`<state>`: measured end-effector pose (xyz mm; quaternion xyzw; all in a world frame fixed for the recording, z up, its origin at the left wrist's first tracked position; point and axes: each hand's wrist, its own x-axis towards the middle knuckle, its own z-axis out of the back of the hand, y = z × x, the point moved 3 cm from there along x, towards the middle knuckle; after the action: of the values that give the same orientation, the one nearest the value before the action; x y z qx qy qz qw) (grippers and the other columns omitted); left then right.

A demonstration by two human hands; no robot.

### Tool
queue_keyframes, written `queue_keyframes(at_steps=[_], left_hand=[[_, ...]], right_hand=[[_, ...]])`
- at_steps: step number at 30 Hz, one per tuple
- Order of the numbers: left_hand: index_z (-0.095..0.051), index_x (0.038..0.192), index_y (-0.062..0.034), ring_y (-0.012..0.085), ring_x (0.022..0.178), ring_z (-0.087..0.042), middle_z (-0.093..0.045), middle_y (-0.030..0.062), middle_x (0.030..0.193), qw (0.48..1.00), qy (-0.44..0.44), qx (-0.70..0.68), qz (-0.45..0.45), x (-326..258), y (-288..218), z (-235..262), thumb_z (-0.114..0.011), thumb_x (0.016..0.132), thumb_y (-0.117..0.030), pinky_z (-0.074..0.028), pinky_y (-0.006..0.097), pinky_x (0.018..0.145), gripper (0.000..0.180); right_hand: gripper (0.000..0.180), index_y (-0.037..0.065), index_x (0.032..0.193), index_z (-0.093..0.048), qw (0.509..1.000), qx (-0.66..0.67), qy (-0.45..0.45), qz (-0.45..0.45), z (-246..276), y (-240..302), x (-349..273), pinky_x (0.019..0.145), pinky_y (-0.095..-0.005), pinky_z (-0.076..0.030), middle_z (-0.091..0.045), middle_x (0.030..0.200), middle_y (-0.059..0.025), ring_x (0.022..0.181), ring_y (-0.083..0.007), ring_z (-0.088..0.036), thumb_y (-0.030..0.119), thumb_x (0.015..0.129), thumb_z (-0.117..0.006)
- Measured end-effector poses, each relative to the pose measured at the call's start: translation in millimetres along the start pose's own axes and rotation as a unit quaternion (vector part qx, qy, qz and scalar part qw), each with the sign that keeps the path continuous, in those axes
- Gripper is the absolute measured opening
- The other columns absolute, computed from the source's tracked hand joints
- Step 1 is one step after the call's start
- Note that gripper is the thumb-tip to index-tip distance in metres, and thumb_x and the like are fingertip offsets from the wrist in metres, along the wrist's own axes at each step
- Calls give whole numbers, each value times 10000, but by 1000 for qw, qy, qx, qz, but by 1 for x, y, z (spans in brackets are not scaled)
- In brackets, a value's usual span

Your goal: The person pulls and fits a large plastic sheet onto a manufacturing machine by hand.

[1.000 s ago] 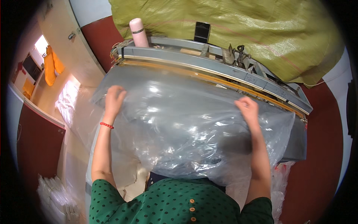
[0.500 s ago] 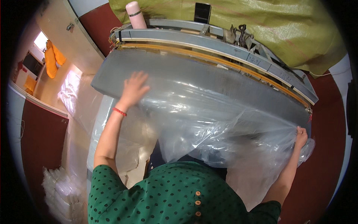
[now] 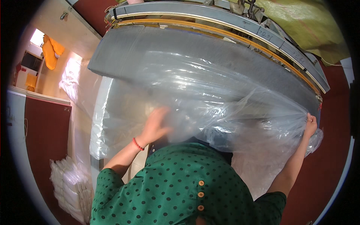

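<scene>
A large clear plastic sheet (image 3: 210, 97) lies spread over the grey bed (image 3: 176, 45) of a long machine in front of me. My right hand (image 3: 309, 124) is clenched on a gathered bunch of the plastic at the bed's right end. My left hand (image 3: 155, 125), blurred and with fingers spread, rests flat on the plastic near its lower left part. A red band circles my left wrist. My green dotted top fills the lower middle.
A yellow strip and grey metal rail (image 3: 240, 28) run along the machine's far edge. Olive-green fabric (image 3: 307, 22) lies behind it at the upper right. A stack of white plastic bags (image 3: 69, 187) sits on the floor at lower left. Orange cloth (image 3: 50, 50) hangs far left.
My right hand has swung out to the bed's right end, bunching the plastic there. My left hand has dropped from the sheet's far left edge down toward me.
</scene>
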<state>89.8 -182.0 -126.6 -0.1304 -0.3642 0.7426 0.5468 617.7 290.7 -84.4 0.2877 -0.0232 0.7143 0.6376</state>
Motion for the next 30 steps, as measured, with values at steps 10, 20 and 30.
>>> queue_keyframes(at_steps=[10,20,30], left_hand=[[-535,852,-13,147,819,-537,-579,70,855,947,-101,-276,126,27,-15,42,-502,868,-72,-414,263,750,70],[-523,878,-53,188,717,-562,-569,53,769,984,-50,-96,-143,43,-62,96,-568,842,-287,-454,309,647,241],[-591,890,-68,191,880,-552,-575,0,834,939,155,174,-255,47,-28,31,-594,749,-66,-388,390,892,141]], right_hand=[[368,39,743,-547,1000,11,-16,-11,-2,-4,1,565,-321,-399,-492,602,-76,558,-191,-438,401,781,-603],[380,32,754,-538,1000,15,-12,0,-2,-3,1,565,-319,-400,-488,605,-91,559,-184,-447,406,792,-591],[410,40,765,-544,1000,16,-7,-26,0,5,2,570,-330,-401,-495,611,-74,571,-191,-455,448,787,-577]])
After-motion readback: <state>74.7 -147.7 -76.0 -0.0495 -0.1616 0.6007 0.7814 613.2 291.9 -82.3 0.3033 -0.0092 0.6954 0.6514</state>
